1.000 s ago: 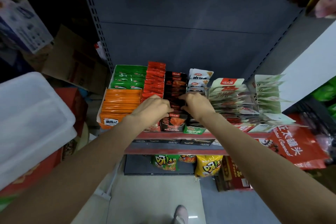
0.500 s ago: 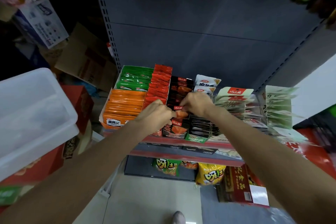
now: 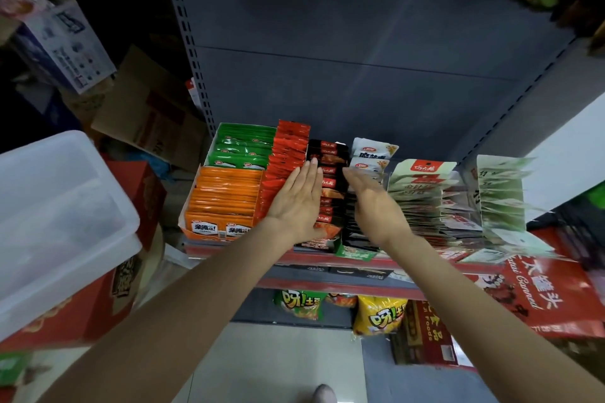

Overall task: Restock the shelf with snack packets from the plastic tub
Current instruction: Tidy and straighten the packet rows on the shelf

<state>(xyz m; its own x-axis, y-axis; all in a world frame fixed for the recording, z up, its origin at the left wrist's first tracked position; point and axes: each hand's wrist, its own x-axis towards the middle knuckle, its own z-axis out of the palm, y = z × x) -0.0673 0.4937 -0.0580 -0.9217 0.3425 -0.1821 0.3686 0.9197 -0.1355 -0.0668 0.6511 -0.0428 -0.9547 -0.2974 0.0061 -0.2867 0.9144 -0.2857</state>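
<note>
A row of black-and-red snack packets (image 3: 330, 170) stands upright on the red-edged shelf (image 3: 327, 260). My left hand (image 3: 299, 198) lies flat with straight fingers against the row's left side. My right hand (image 3: 373, 203), fingers also straight, flanks its right side. Neither hand holds a packet. The translucent plastic tub (image 3: 62, 216) sits at the left on a red carton; its contents cannot be made out.
Orange packets (image 3: 226, 199), green packets (image 3: 244, 147) and red packets (image 3: 288, 154) fill the shelf left of my hands. White packets (image 3: 373, 154) and pale green packets (image 3: 422, 193) stand to the right. Chip bags (image 3: 379, 316) sit on the lower shelf. Cardboard boxes (image 3: 150, 121) pile up behind the tub.
Both hands have uncurled from pinching the black-and-red packets and now lie flat along the two sides of the row. The view has shifted slightly.
</note>
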